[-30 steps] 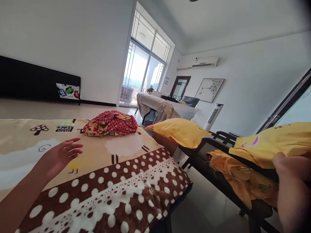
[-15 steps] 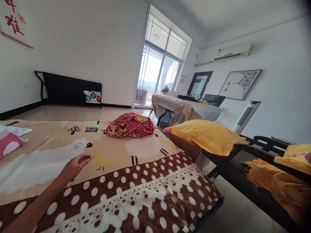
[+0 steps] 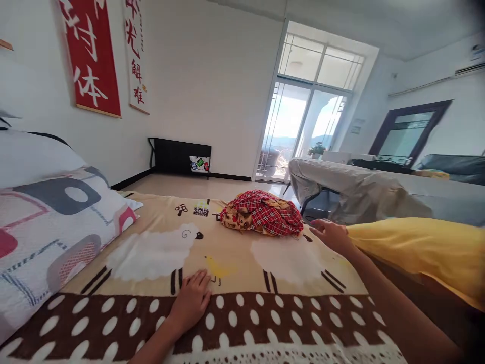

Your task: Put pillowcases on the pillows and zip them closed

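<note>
A blanket (image 3: 227,253) printed with sheep and brown polka-dot bands covers the bed in front of me. Flat on it, fingers stretched out, rests my left hand (image 3: 193,296), beside a printed yellow chick. Toward the far right edge of the blanket reaches my right hand (image 3: 331,235), its fingers extended and holding nothing that I can see. Just left of those fingertips, with a small gap, lies a crumpled bundle of red plaid cloth (image 3: 265,212) with a teddy-bear print.
A patterned pillow (image 3: 76,217) sits at the left. By my right forearm is a yellow cushion (image 3: 420,242). Behind stand a plastic-covered table (image 3: 341,177), glass sliding doors (image 3: 299,126) and a black folded frame (image 3: 174,156) against the wall.
The view has turned left, bringing in the pillow and red wall scroll. My left hand has come down onto the blanket. My right hand has entered near the plaid bundle.
</note>
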### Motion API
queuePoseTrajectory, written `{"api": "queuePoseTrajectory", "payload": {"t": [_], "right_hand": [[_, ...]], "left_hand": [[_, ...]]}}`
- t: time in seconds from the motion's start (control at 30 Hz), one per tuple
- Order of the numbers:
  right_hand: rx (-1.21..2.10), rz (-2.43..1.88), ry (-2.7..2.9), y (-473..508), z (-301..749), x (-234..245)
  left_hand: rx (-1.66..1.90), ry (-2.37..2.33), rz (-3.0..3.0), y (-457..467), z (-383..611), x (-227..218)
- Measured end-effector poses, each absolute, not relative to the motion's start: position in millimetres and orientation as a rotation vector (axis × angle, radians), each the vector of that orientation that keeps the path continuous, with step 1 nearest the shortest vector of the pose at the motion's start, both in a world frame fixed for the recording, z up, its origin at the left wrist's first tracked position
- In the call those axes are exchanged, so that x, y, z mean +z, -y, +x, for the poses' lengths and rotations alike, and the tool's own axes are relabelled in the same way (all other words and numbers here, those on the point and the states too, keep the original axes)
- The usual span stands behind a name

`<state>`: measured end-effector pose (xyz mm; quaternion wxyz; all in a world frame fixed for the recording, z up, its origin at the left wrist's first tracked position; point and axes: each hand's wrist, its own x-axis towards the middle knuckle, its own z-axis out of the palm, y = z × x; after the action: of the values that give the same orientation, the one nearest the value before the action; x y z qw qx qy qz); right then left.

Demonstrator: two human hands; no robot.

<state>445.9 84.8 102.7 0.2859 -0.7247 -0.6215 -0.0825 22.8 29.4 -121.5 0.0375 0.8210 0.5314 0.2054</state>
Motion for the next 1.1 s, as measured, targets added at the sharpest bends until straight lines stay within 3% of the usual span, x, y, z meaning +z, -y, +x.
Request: {"api": "queuePoseTrajectory", "payload": {"t": [0.1,0.2,0.33,0.53,0.77,1.1], "right_hand": [[0.383,-1.715,1.498,-139.3,399.2,66.9],[0.740,-1.600,1.344,-165.9,356.2,39.9],[0.983,-1.464,1.253,-183.5,315.3,16.0],[0.987,-1.397,1.126,-209.5,295.3,12.1],[0.864,-1.158,1.257,-191.0,286.7,70.9],[0.720,-0.736,1.506,-109.5,243.4,221.9]], "left_hand": [[0.588,-1.642,2.432,-20.5,23.6,-102.9],[0.578,-1.656,2.331,-13.5,24.5,-86.9],[0.572,-1.656,2.285,-9.8,25.7,-74.8],[0.539,-1.654,2.240,-9.4,27.1,-68.2],[0.592,-1.636,2.265,-9.9,26.2,-67.6],[0.619,-1.592,2.307,-5.2,19.5,-62.0]]}}
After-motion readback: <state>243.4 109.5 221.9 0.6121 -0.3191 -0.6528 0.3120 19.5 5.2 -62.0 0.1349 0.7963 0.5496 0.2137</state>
